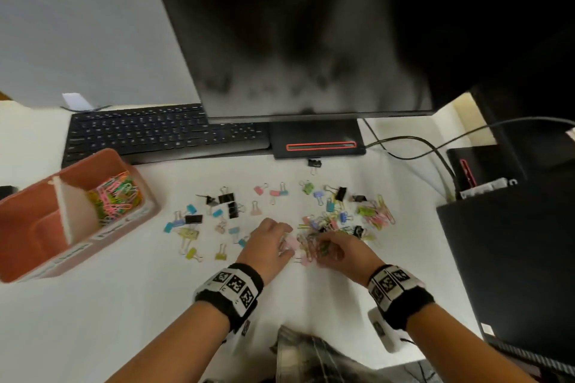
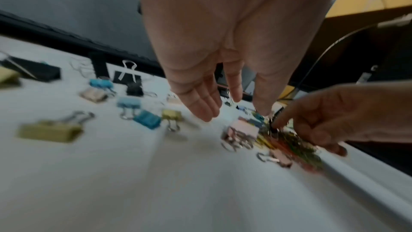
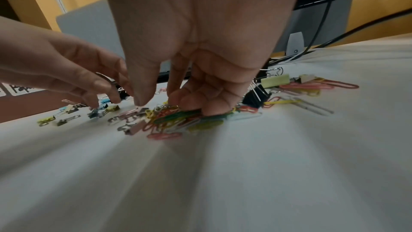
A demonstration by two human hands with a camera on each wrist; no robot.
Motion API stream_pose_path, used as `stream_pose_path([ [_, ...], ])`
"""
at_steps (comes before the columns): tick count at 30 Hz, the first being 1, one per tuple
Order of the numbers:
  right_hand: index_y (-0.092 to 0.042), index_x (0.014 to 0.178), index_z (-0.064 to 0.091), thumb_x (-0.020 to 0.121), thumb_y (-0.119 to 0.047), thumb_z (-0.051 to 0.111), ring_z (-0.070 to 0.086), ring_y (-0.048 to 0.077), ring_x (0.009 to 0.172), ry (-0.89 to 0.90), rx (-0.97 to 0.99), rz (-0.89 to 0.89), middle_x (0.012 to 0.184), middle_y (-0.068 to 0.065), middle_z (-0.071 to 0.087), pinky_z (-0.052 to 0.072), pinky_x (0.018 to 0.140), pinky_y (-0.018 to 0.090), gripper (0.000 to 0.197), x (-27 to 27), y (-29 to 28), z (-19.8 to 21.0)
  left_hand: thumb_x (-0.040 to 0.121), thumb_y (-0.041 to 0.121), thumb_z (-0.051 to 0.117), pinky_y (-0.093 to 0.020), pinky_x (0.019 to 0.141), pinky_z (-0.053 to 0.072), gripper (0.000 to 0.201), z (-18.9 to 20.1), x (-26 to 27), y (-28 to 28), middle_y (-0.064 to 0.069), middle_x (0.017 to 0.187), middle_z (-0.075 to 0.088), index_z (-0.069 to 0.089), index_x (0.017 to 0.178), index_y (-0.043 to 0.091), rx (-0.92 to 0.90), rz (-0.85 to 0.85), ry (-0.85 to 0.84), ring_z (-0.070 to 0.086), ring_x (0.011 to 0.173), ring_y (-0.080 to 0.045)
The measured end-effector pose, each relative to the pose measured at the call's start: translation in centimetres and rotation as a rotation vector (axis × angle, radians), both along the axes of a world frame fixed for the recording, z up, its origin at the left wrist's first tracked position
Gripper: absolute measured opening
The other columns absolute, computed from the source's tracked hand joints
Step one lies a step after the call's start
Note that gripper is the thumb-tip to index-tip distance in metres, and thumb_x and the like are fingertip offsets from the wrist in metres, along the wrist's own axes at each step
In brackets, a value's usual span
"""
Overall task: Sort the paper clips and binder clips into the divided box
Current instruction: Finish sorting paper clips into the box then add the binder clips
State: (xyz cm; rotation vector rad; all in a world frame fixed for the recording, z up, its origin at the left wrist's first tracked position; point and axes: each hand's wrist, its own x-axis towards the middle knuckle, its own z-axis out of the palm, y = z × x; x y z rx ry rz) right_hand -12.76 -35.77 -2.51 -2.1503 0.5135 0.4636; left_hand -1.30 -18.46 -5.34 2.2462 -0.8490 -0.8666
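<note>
- Right hand: fingers curled down onto the heap of coloured plastic-coated paper clips on the white table surface; fingertips press into the heap with the thumb alongside. Whether any clip is actually pinched cannot be told.
- Left hand: fingers straight and relaxed, slightly spread, holding nothing, hovering just above a pale pink binder clip at the left edge of the heap.
- Small binder clips in black, blue, yellow, pink and green: scattered loose on the table, left of and beyond the hands.
- Terracotta-coloured divided box with white partition: far left of table, well apart from hands. Right compartment holds paper clips already sorted; left compartment contents not discernible.
- Black keyboard and dark monitor behind the work area.
</note>
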Motion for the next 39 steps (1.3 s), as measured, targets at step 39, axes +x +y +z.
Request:
stream_pose_path([
  [39,-0.012,0.102,0.066,0.086,-0.023,0.063,0.053,0.013,0.082,-0.267,-0.149,0.153,0.097,0.002,0.056,0.049,0.078,0.028,0.02,2.5,-3.3,-1.1,0.088,0.015,0.057,-0.026,0.066,0.046,0.005,0.5,0.9,-3.8,-0.003,0.082,0.062,0.06,0.089,0.011,-0.024,0.131,-0.205,0.057,0.074,-0.019],
])
